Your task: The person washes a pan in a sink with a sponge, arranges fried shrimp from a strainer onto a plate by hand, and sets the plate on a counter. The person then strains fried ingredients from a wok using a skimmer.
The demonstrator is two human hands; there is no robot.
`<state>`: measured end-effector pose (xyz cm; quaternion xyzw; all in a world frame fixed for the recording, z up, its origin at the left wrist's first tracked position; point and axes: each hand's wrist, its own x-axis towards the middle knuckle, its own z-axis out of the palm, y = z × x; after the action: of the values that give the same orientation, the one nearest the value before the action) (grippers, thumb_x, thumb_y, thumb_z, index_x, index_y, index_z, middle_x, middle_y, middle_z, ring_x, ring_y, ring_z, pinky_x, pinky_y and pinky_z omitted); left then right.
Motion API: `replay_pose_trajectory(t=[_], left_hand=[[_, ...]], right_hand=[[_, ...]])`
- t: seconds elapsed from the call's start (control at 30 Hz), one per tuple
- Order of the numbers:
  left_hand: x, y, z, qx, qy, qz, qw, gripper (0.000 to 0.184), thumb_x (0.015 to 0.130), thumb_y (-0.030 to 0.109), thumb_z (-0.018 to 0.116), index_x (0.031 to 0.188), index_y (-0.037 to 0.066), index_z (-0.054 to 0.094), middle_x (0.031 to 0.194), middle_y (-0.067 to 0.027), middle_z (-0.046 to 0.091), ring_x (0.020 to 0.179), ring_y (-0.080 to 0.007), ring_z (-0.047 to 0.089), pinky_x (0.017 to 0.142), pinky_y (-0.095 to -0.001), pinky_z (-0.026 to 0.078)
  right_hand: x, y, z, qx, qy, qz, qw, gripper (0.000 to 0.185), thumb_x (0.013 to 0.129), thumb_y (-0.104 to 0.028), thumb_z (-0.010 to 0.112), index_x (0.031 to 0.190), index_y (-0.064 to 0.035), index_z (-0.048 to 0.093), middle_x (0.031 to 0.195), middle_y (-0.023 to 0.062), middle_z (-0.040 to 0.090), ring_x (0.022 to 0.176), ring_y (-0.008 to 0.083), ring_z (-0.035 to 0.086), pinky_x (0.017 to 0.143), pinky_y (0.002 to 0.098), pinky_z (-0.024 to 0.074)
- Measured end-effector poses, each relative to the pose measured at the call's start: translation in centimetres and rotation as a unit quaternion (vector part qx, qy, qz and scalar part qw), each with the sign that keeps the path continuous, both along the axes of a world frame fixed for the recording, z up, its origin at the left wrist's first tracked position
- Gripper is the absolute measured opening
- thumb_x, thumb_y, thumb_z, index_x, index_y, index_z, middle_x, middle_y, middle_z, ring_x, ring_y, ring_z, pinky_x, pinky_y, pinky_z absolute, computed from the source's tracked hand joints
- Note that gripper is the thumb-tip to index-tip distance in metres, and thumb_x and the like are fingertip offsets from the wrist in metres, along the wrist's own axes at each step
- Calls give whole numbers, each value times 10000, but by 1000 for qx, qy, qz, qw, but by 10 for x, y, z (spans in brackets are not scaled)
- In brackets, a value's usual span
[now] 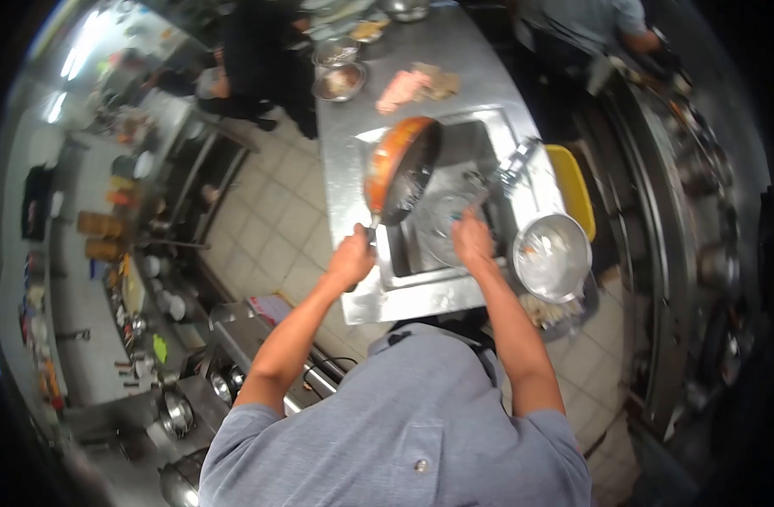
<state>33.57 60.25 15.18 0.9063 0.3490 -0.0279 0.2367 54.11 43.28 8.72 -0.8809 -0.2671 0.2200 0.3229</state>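
Note:
My left hand (350, 258) is wrapped round the handle of a frying pan (414, 176) with an orange outside and a dark inside. The pan is tilted on its side over the sink (399, 245), and its inside, wet-looking, faces right. Inside the sink area, my right hand (473, 238) has its fingers curled and pointing away from me. A small bluish bit shows at its fingertips, too blurred to name. Below and beside that hand lies a round, shiny shape (440, 226) in the basin, perhaps a bowl or water. The faucet (519, 160) stands at the sink's right edge.
A metal pot (552, 258) stands at the right of the sink, near a yellow bin (573, 190). Pink and brown cloths (404, 89) lie beyond the sink, with metal bowls (339, 82) at the left. Other people (264, 59) stand at the far left and far right.

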Motion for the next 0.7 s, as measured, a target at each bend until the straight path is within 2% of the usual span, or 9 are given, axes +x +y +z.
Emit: replay_pose_trajectory(t=[0.07,0.1,0.13,0.23,0.37,0.5,0.57,0.63,0.7], left_hand=[[4,-3,-3,-80,6,26,996,271,844,129,637,996,-41,491,678,-228,620,593,-337,660,545,-445,516],[6,-3,-9,-159,6,55,986,277,850,157,687,976,-32,528,640,-132,594,480,-185,594,439,-351,476],[5,-10,-15,-167,4,57,984,277,850,157,687,976,-32,528,640,-132,594,480,-185,594,439,-351,476],[6,-28,-20,-446,-51,107,887,345,872,219,726,991,-36,527,619,-31,540,417,-94,454,403,-290,433],[-6,-50,-36,-625,-102,120,765,237,959,219,622,883,51,473,617,17,440,423,-61,420,400,-254,424],[-21,-60,-31,-704,-99,120,693,215,961,208,616,929,54,470,635,8,458,420,-61,424,392,-260,417],[-24,-63,-22,-738,-105,84,661,191,963,181,604,970,55,462,643,9,454,427,-62,424,400,-270,427],[-19,-66,-15,-722,-79,69,683,184,962,171,598,981,54,458,639,12,448,434,-63,427,408,-275,435],[-13,-68,-8,-674,-36,47,736,166,961,152,580,978,51,449,623,15,437,449,-74,437,432,-284,455]], right_hand=[[10,-3,-27,30,-32,-15,999,316,870,-170,520,1084,59,561,1054,340,618,1020,468,599,882,512,476],[13,-1,-30,37,9,-67,997,355,871,-201,516,1105,63,559,1070,337,617,1046,467,591,908,503,466],[17,1,-33,44,50,-114,991,395,873,-232,511,1125,67,558,1086,334,617,1071,465,582,935,495,456],[42,1,-24,113,137,-96,979,474,872,-292,509,1164,79,550,1137,325,607,1106,470,569,963,485,442],[55,22,-9,14,13,-36,999,496,882,-326,517,1152,87,573,1178,333,590,1119,481,564,982,476,445],[70,54,-27,-137,6,36,990,396,885,-263,535,1117,54,582,1170,338,590,1111,483,574,957,503,460],[70,73,-53,-120,-39,2,992,376,876,-240,548,1118,48,567,1137,321,602,1085,479,580,944,509,461],[64,99,-95,-70,-156,-30,985,367,864,-188,581,1156,20,499,1123,291,572,1051,469,554,929,531,445],[20,117,-84,11,-148,7,989,398,877,-203,591,1205,-16,463,1180,297,507,1114,472,496,956,542,413]])
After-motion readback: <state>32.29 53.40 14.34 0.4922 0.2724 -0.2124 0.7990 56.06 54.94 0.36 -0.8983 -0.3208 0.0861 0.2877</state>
